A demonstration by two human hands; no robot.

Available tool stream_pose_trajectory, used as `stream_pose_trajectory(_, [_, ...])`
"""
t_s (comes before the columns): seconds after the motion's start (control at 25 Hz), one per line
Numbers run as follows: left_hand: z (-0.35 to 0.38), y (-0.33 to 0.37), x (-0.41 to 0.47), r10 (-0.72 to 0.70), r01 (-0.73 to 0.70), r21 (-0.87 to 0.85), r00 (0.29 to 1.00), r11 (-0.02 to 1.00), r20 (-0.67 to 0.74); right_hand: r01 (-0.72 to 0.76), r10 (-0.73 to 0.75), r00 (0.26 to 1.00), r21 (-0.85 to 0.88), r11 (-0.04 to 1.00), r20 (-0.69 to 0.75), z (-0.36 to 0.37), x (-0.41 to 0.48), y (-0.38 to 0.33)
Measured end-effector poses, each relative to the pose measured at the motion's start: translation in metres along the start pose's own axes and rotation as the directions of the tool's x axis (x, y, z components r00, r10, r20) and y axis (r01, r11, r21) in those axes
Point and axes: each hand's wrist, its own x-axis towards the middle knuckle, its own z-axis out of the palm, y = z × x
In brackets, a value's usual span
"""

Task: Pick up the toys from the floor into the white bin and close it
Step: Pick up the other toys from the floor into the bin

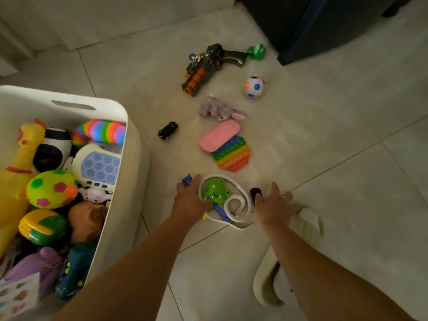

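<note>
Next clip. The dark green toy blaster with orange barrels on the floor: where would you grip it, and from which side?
Probably by the handle of the toy blaster, coming from above and pinching across its narrow width. It juts out bare to the right of the bulky, knobbly body and lies flat on the tile. Avoid its tip, where a small green toy sits close.

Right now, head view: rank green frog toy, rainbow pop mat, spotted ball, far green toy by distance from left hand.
1. green frog toy: at the left hand, thumb side.
2. rainbow pop mat: ahead, mid-floor.
3. spotted ball: farther, ahead-right.
4. far green toy: by the dark cabinet.
</note>
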Motion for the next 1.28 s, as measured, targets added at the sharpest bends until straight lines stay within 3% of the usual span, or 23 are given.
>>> stream_pose_trajectory(0.2, [0.008, 0.004, 0.002, 0.006, -0.006, 0.010, 1.000, 1.000, 0.020, 0.064, -0.067, 0.997, 0.064, 0.996, 0.040, 0.013, 0.006, 0.009])
stream_pose_trajectory(0.32, [0.011, 0.004, 0.001, -0.068, 0.068, 0.015, 0.997, 0.998, 0.048, 0.021, -0.046, 0.994, 0.241, 0.970, 0.098, 0.009, 0.001, -0.004])
stream_pose_trajectory(0.56, [0.010, -0.009, 0.002, -0.116, 0.125, -0.047, 0.978, 0.991, 0.173, -0.187, -0.010, 0.954, 0.618, 0.764, 0.301, -0.002, -0.008, -0.012])
stream_pose_trajectory(0.72, [-0.001, -0.011, -0.008, -0.092, 0.157, -0.237, 0.961, 0.959, 0.262, -0.282, -0.104, 0.844, 0.599, 0.749, 0.527, -0.017, -0.007, -0.017])
stream_pose_trajectory(0.84, [-0.012, -0.009, -0.019, -0.020, 0.089, -0.274, 0.969, 0.958, 0.247, -0.428, -0.171, 0.723, 0.628, 0.650, 0.670, -0.022, -0.019, -0.017])
stream_pose_trajectory(1.16, [-0.078, 0.035, -0.059, 0.270, -0.265, -0.309, 0.962, 0.913, -0.026, -0.388, -0.454, 0.757, 0.882, 0.267, 0.470, -0.082, -0.045, -0.049])
stream_pose_trajectory(1.28, [-0.118, 0.045, -0.088, 0.319, -0.357, -0.364, 0.934, 0.860, -0.162, -0.360, -0.578, 0.728, 0.923, 0.135, 0.369, -0.118, -0.073, -0.078])
